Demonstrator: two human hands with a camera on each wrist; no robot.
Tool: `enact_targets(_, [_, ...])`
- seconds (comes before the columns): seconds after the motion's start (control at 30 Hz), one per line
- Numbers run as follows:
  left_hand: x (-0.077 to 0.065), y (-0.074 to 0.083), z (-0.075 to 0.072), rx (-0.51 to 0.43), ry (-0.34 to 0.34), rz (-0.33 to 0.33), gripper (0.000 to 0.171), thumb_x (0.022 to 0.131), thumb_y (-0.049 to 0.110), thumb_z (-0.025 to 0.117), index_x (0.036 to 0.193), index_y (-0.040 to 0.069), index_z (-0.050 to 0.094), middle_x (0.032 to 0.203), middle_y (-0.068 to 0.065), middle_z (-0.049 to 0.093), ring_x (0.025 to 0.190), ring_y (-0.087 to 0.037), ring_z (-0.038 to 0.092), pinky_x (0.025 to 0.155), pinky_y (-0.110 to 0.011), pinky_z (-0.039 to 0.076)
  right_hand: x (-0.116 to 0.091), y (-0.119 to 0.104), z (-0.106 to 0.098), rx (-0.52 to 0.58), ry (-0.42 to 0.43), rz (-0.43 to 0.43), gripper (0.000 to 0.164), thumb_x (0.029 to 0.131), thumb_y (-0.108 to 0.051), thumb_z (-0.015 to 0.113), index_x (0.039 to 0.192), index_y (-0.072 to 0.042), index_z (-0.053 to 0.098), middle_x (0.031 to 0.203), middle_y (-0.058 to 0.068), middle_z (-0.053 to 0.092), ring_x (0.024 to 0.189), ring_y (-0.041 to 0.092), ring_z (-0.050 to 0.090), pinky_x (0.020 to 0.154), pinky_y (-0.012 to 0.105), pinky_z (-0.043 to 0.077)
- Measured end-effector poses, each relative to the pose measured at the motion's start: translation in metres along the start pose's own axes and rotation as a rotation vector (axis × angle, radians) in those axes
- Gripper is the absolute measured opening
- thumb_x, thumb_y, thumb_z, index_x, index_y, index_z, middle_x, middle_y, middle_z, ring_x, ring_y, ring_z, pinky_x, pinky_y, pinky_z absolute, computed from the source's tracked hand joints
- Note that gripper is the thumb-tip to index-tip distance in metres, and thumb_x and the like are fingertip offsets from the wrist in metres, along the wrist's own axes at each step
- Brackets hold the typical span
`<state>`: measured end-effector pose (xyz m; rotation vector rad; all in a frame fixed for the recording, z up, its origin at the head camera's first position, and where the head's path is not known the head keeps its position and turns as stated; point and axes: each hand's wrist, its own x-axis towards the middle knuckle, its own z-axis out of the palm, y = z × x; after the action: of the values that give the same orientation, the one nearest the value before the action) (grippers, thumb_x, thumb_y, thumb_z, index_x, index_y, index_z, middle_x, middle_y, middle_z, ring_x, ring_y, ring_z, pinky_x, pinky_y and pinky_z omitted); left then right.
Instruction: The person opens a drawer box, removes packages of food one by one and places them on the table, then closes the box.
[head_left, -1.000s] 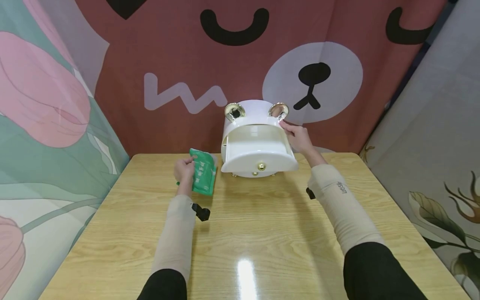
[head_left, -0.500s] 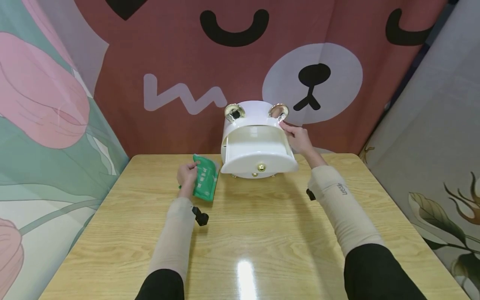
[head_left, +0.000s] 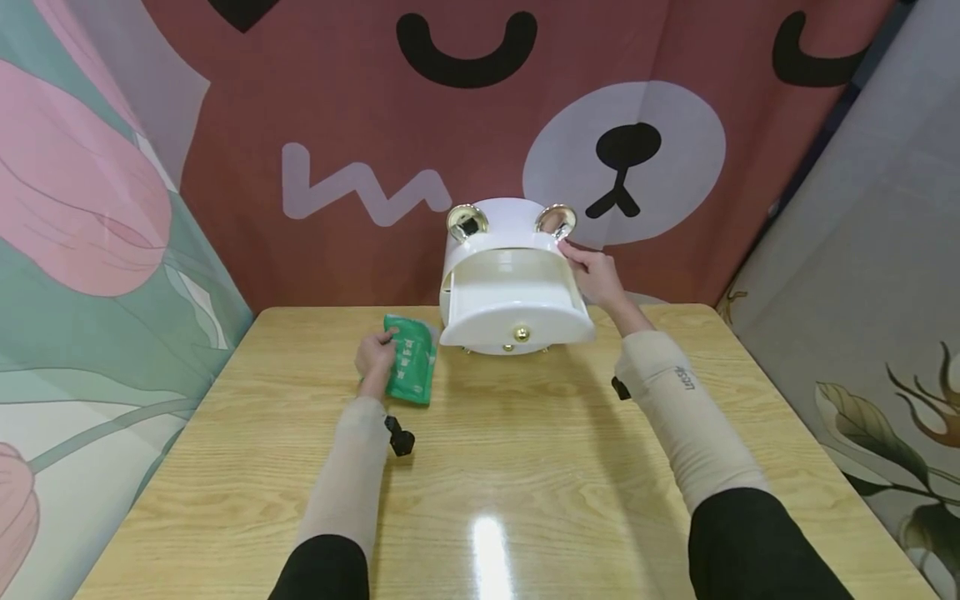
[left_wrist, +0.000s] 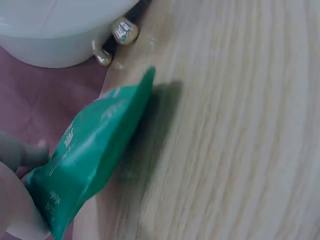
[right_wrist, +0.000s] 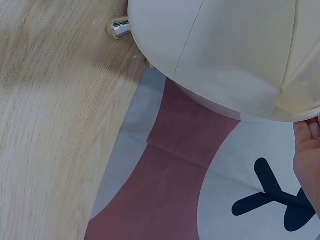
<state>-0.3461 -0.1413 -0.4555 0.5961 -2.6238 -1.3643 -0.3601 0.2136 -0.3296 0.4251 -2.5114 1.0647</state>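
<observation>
My left hand pinches the left edge of a flat green packet printed with white characters. In the left wrist view the packet slants close over the wood, its shadow beside it. Just to its right stands a glossy white drawer box with two gold-rimmed ears. The upper drawer, with a gold knob, is pulled out toward me. High on the box's right side, my right hand holds the edge just below the right ear. Those fingers meet the rim in the right wrist view; the thumb is hidden.
The wooden table ends just behind the box, where a reddish curtain with a bear design hangs. Patterned curtains flank both sides. Small gold feet support the box.
My left hand and the green packet have come slightly toward me and lower, and the packet stands a little straighter. My right hand, the box and its drawer have stayed put.
</observation>
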Motion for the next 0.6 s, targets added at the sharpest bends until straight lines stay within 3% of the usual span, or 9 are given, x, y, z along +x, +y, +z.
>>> enact_targets(0.23, [-0.007,0.004,-0.013,0.154,-0.146,0.073,0.068,0.072,0.034,0.074,0.129,0.009,0.048,0.126,-0.013,0.050,0.100,-0.029,0.051,0.082,-0.037,0.036,-0.001,-0.003,0.000,0.010,0.018,-0.018,0.031,0.090,-0.005,0.052,0.121,-0.006,0.053,0.122,0.012,0.050,0.110,0.028,0.049,0.086,0.039,0.042])
enact_targets(0.43, [-0.003,0.001,-0.012,0.216,-0.260,0.110,0.081,0.070,0.029,0.077,0.136,0.008,0.036,0.133,-0.018,0.040,0.107,-0.033,0.046,0.086,-0.037,0.037,-0.002,-0.003,0.001,0.032,0.017,0.009,0.031,0.090,-0.007,0.051,0.121,-0.007,0.053,0.123,0.011,0.050,0.104,0.026,0.053,0.084,0.038,0.042])
enact_targets(0.53, [0.010,-0.012,0.001,0.177,-0.270,0.164,0.085,0.066,0.026,0.080,0.137,0.009,0.035,0.133,-0.017,0.041,0.113,-0.033,0.043,0.091,-0.038,0.036,-0.003,-0.002,0.001,0.036,0.018,0.007,0.031,0.091,-0.006,0.050,0.122,-0.006,0.052,0.123,0.012,0.050,0.100,0.025,0.054,0.080,0.037,0.043])
enact_targets(0.6, [0.037,-0.036,0.021,0.139,-0.232,0.210,0.090,0.061,0.027,0.083,0.136,0.011,0.038,0.132,-0.018,0.042,0.115,-0.034,0.042,0.091,-0.037,0.037,-0.003,-0.001,0.002,0.030,0.021,0.001,0.031,0.091,-0.005,0.050,0.122,-0.005,0.052,0.123,0.012,0.050,0.100,0.025,0.054,0.079,0.037,0.042])
